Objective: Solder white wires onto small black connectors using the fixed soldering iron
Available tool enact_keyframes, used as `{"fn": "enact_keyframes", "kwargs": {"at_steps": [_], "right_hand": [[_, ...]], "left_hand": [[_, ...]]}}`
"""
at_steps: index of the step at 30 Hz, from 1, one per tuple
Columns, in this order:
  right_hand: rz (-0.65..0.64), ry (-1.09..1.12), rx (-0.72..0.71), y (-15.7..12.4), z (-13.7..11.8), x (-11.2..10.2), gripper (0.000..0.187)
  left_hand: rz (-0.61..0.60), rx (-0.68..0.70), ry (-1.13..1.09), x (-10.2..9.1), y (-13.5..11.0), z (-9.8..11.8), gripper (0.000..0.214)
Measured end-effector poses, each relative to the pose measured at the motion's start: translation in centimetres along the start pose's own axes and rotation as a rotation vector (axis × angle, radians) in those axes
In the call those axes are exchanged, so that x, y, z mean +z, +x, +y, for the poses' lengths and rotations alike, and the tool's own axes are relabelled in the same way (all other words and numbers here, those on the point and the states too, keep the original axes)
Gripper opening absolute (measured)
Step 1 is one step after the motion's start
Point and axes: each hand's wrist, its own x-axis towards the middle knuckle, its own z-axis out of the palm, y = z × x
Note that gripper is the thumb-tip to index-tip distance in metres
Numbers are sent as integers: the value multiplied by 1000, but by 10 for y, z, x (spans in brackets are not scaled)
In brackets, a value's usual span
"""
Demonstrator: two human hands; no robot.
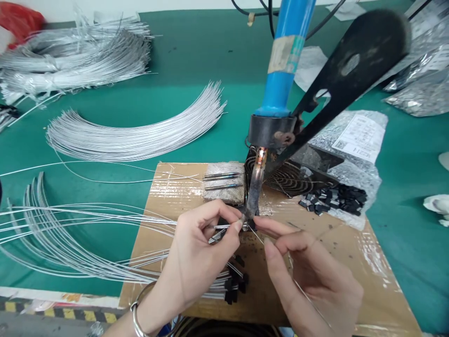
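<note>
A blue soldering iron (284,89) is clamped in a black metal bracket (368,42), its tip (253,199) pointing down. Just left of that tip, my left hand (203,248) pinches a white wire (220,227) between thumb and forefinger; the wire's end is partly hidden by the fingers. My right hand (315,281) holds thin solder wire (308,297), which runs across the palm and up to the tip. Below my left hand lie several white wires with black connectors (231,286) on their ends, partly covered by the hand.
Cardboard (336,262) covers the work area on a green table (196,51). A pad (224,194) with metal rods stands behind my left hand. Small black parts (333,199) lie on plastic bags at right. Bundles of white wires (140,135) lie at left.
</note>
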Motion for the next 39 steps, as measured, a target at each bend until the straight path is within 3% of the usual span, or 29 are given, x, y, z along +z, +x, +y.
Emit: {"fn": "enact_keyframes", "kwargs": {"at_steps": [39], "right_hand": [[11,-45,-20,0,-1,-2,16]], "left_hand": [[21,20,-11,0,-1,2,11]]}}
